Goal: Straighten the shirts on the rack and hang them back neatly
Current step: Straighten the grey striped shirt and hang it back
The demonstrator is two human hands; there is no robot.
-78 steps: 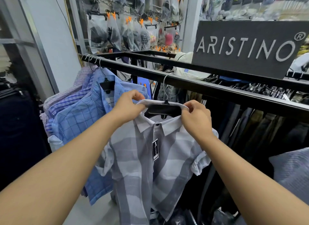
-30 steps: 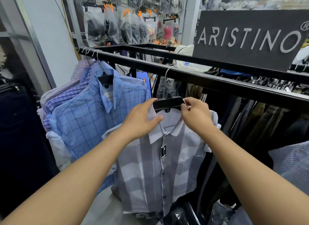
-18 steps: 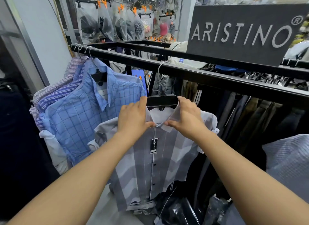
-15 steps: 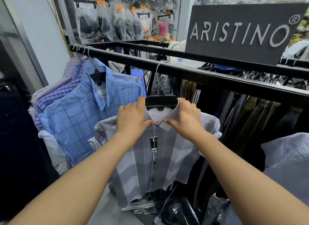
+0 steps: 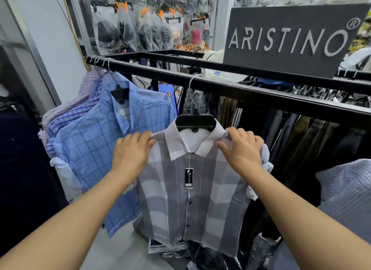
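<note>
A grey and white striped shirt point(image 5: 190, 205) hangs on a black hanger point(image 5: 195, 122), whose wire hook is over the black rack rail point(image 5: 251, 92). Its collar lies flat and a black tag dangles at the placket. My left hand point(image 5: 130, 155) grips the shirt's left shoulder, fingertips curled over the seam. My right hand point(image 5: 242, 149) holds the right shoulder, thumb on the front and fingers over the top. To the left hang a blue checked shirt point(image 5: 96, 151) and other plaid shirts behind it.
Dark trousers point(image 5: 291, 141) hang close behind the rail on the right. A grey ARISTINO sign point(image 5: 289, 40) stands on the rack top. A pale blue garment point(image 5: 349, 199) lies at the right edge. Bagged clothes point(image 5: 140, 28) hang at the back, and plastic-wrapped items lie on the floor.
Both hands slid outward from the collar to the shoulders of the grey shirt. The shirt now hangs squarer and faces me.
</note>
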